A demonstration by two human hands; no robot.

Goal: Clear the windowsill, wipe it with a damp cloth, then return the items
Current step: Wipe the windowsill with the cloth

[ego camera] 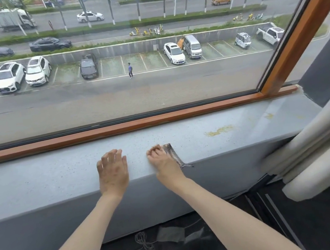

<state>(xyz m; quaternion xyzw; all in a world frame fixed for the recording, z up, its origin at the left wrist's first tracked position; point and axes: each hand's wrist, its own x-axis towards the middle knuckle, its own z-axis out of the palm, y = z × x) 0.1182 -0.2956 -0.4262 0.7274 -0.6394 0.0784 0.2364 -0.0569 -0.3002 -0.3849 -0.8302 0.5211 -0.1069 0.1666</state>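
While the left grip point(112, 171) rests released, palm down on the windowsill point(41, 179), the right grip point(162, 163) bunches a thin grey cloth point(174, 155) near the front edge. Soft, limp and probably damp, it likely handles best gathered under the fingers, pressed down.

Cloth point(174, 155) mostly under right hand point(164, 162); only a patterned strip shows on rt side, full shape n/k. Fingertips curl out of sight. Windowsill point(41, 179) cut by left edge; rt end behind pale rolled thing point(309, 147), itself cut by rt edge. Floor items point(170, 234) below sill dark, blurred, unident. Forearms point(85, 229) cut at bottom edge.
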